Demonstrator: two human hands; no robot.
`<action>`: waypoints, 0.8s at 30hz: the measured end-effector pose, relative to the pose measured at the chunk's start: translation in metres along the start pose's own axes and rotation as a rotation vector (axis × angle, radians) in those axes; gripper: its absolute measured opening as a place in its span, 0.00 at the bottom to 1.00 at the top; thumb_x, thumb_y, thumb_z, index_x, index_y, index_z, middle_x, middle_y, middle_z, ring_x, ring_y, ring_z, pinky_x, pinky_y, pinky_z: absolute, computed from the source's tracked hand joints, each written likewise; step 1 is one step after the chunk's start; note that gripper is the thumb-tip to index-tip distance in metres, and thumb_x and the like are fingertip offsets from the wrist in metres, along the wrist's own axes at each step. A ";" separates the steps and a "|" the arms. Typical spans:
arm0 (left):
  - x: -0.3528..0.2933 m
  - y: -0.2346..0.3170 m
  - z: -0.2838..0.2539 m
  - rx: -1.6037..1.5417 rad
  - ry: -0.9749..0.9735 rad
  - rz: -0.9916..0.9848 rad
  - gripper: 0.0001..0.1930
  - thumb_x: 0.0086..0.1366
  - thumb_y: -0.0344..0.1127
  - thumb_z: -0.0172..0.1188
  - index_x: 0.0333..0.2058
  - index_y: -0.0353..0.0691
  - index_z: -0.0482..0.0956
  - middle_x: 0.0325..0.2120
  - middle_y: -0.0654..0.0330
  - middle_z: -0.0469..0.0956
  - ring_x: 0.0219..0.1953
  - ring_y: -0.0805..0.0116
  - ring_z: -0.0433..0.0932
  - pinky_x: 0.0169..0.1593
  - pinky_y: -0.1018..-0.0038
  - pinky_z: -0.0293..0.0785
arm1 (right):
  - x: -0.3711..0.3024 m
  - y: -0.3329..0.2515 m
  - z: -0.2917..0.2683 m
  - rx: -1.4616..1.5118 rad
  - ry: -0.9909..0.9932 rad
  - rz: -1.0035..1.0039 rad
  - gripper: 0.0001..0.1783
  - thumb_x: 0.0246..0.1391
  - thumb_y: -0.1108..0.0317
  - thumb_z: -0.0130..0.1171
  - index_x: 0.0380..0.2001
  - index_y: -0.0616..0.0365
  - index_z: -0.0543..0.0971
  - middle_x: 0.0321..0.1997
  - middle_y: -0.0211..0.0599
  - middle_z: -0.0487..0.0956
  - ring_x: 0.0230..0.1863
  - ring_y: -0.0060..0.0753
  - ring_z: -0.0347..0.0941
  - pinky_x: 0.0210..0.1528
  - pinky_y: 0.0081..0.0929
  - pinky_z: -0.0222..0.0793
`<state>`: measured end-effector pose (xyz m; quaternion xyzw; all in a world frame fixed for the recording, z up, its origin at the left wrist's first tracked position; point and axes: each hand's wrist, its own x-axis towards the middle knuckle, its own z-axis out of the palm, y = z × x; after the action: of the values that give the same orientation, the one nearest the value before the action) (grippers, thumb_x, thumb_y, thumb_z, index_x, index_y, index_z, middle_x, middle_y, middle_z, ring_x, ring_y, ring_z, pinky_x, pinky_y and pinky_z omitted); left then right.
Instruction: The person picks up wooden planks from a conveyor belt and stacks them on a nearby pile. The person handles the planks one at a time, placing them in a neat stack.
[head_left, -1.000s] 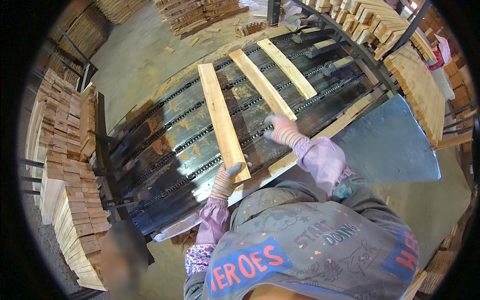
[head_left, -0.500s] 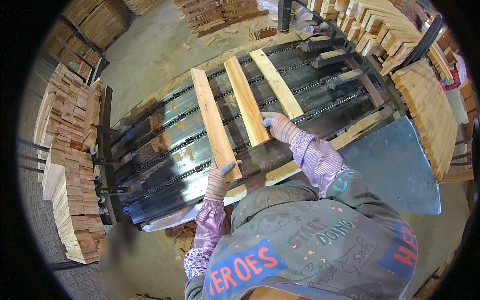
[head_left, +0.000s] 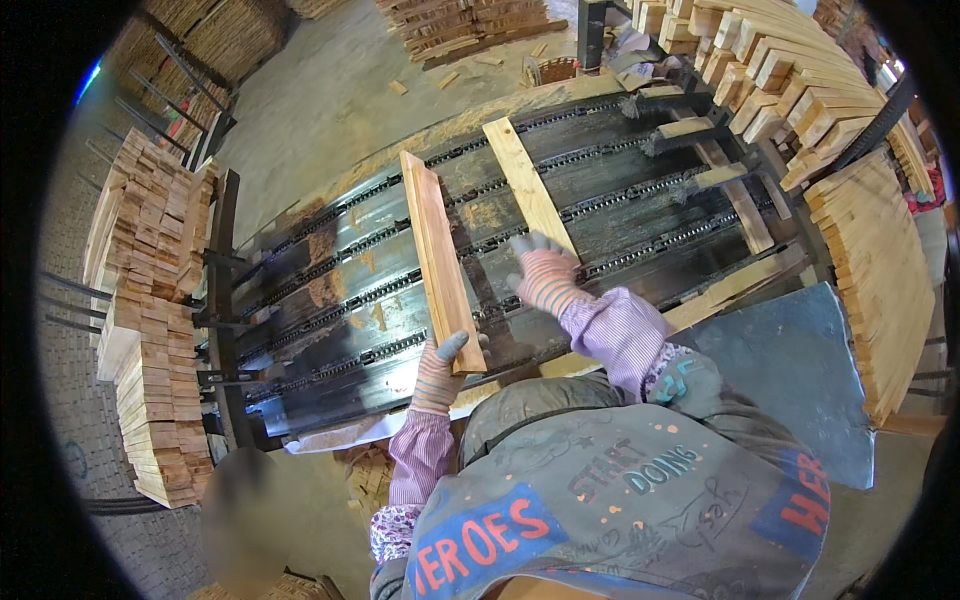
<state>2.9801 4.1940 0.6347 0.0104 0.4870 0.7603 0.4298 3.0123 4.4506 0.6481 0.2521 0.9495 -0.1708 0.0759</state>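
Observation:
My left hand [head_left: 437, 375], in a striped glove with grey fingertips, is closed around the near end of two long wooden boards [head_left: 441, 262] lying one against the other. They slant away from me across the chain conveyor. My right hand [head_left: 547, 270], gloved alike, is at the near end of another, paler board [head_left: 528, 185]; its fingers are apart and reach over the wood. Whether they touch it I cannot tell. Both boards and hands are above the dark conveyor bed [head_left: 330, 305], which has several chains running across it.
Stacked wood pieces stand on the left [head_left: 160, 300], and more boards are piled at the upper right [head_left: 790, 70]. A blue-grey metal sheet [head_left: 785, 370] lies by my right side. Beyond the conveyor are a wood pile [head_left: 460, 25] and a basket [head_left: 553, 70] on the floor.
The middle board has left its place and now lies with the left board by my left hand. My right hand has let go and moved to the remaining right board.

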 end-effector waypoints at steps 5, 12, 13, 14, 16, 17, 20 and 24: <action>0.008 0.001 0.018 -0.036 0.039 0.030 0.36 0.62 0.45 0.75 0.62 0.35 0.69 0.47 0.52 0.80 0.51 0.52 0.83 0.51 0.55 0.85 | 0.036 0.052 0.017 0.071 -0.080 0.188 0.57 0.48 0.44 0.75 0.77 0.43 0.57 0.72 0.60 0.65 0.73 0.59 0.62 0.72 0.56 0.61; 0.038 0.004 0.021 -0.074 0.042 0.051 0.37 0.60 0.43 0.77 0.61 0.32 0.71 0.49 0.52 0.81 0.49 0.54 0.85 0.52 0.57 0.86 | 0.042 0.090 0.034 1.873 -0.395 0.036 0.27 0.54 0.75 0.57 0.59 0.68 0.78 0.50 0.42 0.85 0.51 0.39 0.82 0.58 0.38 0.79; 0.042 0.002 0.024 -0.071 0.043 0.064 0.36 0.60 0.43 0.77 0.61 0.32 0.71 0.49 0.52 0.81 0.48 0.54 0.85 0.52 0.58 0.86 | 0.037 0.092 0.032 1.908 -0.427 0.040 0.28 0.53 0.76 0.57 0.59 0.69 0.78 0.51 0.44 0.85 0.52 0.40 0.82 0.59 0.39 0.79; 0.045 0.001 0.027 -0.068 0.044 0.077 0.35 0.60 0.43 0.76 0.61 0.33 0.72 0.49 0.52 0.81 0.48 0.54 0.85 0.52 0.58 0.86 | 0.034 0.091 0.029 1.927 -0.479 -0.017 0.33 0.54 0.77 0.57 0.66 0.69 0.73 0.58 0.47 0.82 0.57 0.46 0.82 0.61 0.43 0.81; 0.048 0.001 0.042 -0.058 0.042 0.108 0.34 0.60 0.42 0.76 0.60 0.33 0.72 0.48 0.52 0.81 0.48 0.56 0.85 0.52 0.59 0.85 | 0.019 0.092 0.031 1.952 -0.533 -0.026 0.36 0.53 0.77 0.56 0.68 0.71 0.69 0.60 0.47 0.81 0.59 0.45 0.81 0.61 0.45 0.81; 0.052 -0.001 0.044 -0.040 0.036 0.109 0.34 0.60 0.42 0.76 0.60 0.33 0.72 0.48 0.52 0.81 0.47 0.56 0.85 0.52 0.59 0.85 | 0.015 0.090 0.034 1.951 -0.545 -0.041 0.37 0.52 0.77 0.56 0.68 0.71 0.68 0.61 0.47 0.80 0.59 0.45 0.81 0.62 0.45 0.81; 0.062 -0.012 0.042 0.032 0.036 0.098 0.39 0.61 0.42 0.75 0.67 0.39 0.66 0.52 0.53 0.79 0.49 0.56 0.84 0.51 0.57 0.85 | -0.003 0.080 0.030 1.510 -0.457 -0.224 0.38 0.55 0.72 0.59 0.70 0.69 0.67 0.59 0.43 0.81 0.58 0.34 0.79 0.63 0.33 0.75; 0.061 -0.022 0.070 0.196 0.024 0.026 0.44 0.66 0.41 0.69 0.75 0.56 0.54 0.58 0.57 0.74 0.54 0.57 0.81 0.47 0.59 0.86 | -0.021 0.051 0.020 0.919 -0.438 -0.400 0.38 0.57 0.66 0.65 0.70 0.66 0.68 0.59 0.47 0.82 0.57 0.34 0.78 0.60 0.34 0.74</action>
<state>2.9867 4.2892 0.6309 0.0499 0.5640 0.7145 0.4110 3.0571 4.4749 0.6194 0.0322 0.7683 -0.6279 0.1200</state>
